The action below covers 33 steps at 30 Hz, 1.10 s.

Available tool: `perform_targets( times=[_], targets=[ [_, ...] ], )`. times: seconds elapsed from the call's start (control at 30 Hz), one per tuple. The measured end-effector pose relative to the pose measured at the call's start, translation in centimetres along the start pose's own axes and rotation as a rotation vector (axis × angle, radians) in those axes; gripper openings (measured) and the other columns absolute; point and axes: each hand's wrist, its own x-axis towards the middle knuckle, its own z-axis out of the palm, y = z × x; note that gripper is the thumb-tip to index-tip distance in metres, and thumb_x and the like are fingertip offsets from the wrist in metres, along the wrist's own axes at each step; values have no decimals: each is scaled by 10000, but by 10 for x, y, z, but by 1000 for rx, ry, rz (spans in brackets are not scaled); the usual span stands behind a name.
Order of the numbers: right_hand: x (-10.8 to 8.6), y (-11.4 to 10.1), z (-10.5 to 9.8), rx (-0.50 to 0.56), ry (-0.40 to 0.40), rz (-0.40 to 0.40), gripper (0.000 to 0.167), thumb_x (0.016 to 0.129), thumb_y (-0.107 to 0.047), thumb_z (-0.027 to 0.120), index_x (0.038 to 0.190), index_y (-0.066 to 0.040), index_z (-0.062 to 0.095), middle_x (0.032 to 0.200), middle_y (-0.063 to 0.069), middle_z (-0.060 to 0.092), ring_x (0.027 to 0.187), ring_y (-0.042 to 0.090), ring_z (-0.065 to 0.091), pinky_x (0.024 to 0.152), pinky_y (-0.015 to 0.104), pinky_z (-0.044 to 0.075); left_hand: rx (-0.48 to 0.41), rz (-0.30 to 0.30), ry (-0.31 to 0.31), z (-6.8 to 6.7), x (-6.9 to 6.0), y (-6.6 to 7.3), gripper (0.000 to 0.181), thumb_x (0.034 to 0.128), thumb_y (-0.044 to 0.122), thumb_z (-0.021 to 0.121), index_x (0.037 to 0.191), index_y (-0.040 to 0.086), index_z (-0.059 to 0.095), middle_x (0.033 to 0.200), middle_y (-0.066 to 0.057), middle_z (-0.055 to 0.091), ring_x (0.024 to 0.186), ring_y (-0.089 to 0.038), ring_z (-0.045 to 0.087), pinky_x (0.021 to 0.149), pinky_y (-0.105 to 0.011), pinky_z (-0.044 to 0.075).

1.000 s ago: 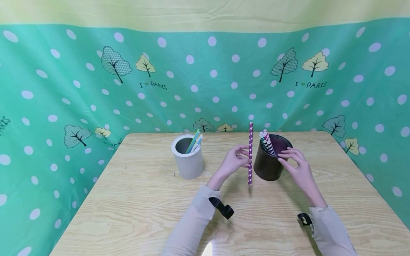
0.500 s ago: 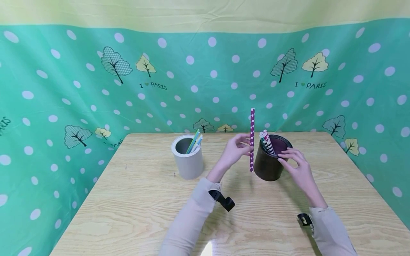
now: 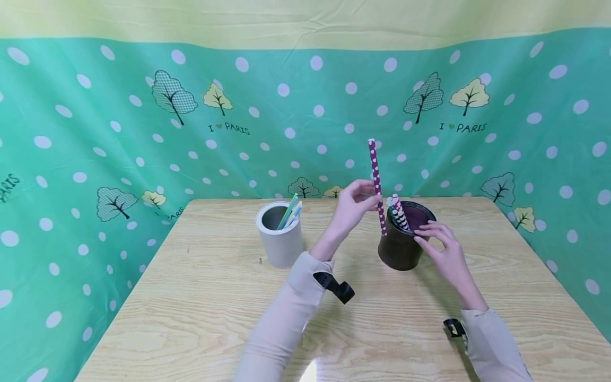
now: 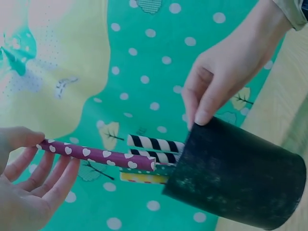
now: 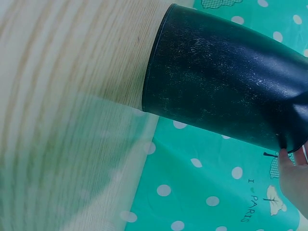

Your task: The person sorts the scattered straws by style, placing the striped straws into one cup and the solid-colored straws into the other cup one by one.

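Observation:
In the head view my left hand pinches a purple paper straw with white hearts between thumb and fingers. The straw stands nearly upright, slightly tilted, its lower end beside the near left rim of a black cylindrical cup. My right hand pinches the cup's right front rim, thumb outside and fingers over the edge. Several patterned paper straws lean inside the cup; the left wrist view shows black-striped straws and a yellow straw. The right wrist view shows the cup's side and some fingers.
A light grey cylindrical cup stands to the left on the wooden table, with thin green, blue and white sticks leaning in it. Behind the table hangs a green dotted curtain.
My left hand has raised the purple straw and brought it slightly right, toward the black cup; its top now tilts left. The right hand keeps its place on the cup rim.

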Motion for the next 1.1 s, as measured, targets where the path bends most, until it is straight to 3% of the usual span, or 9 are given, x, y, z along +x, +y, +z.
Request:
perform_targets(
  times=[0.13, 0.23, 0.37, 0.5, 0.8, 1.1],
  targets=[
    [0, 17, 1, -3, -2, 1, 164, 780, -38, 650, 941, -8, 658, 1044, 102, 556, 1133, 187, 386, 960, 159, 252, -41, 30, 38, 1, 1, 6, 318, 804, -48, 574, 1108, -100, 497, 1003, -233, 558, 786, -195, 587, 737, -305, 522],
    [0, 6, 0, -2, -5, 4, 162, 784, -15, 638, 941, 22, 649, 1041, 136, 551, 1125, 262, 385, 959, 160, 250, -74, 62, 78, 2, 5, -3, 300, 805, -31, 585, 1092, -79, 511, 982, -198, 568, 791, -159, 588, 724, -266, 522],
    [-1, -13, -2, -4, -6, 6, 159, 789, 15, 621, 940, 62, 634, 1034, 184, 543, 1109, 329, 377, 953, 155, 249, -121, 122, 143, 4, 4, -3, 273, 805, -35, 583, 1068, -73, 520, 971, -185, 569, 805, -146, 577, 744, -273, 517],
    [-1, -18, -2, -7, -15, 21, 163, 800, 0, 614, 950, 64, 630, 1044, 183, 540, 1112, 328, 373, 959, 176, 252, -160, 158, 190, 6, 4, -2, 263, 798, -46, 585, 1050, -80, 517, 944, -164, 564, 802, -133, 564, 750, -282, 516],
    [-1, -17, -2, -13, -8, 10, 161, 790, 10, 622, 941, 64, 635, 1034, 193, 544, 1105, 316, 384, 935, 123, 246, -137, 139, 227, 13, 6, -2, 238, 796, -26, 600, 1017, -67, 523, 930, -123, 577, 813, -113, 563, 752, -253, 511],
    [-1, -16, -3, -4, -5, 3, 157, 788, 16, 622, 938, 60, 636, 1036, 196, 548, 1104, 307, 381, 939, 138, 247, -128, 132, 230, 15, 10, -7, 208, 793, -40, 598, 988, -74, 536, 944, -171, 585, 845, -213, 576, 743, -247, 512]
  ],
)
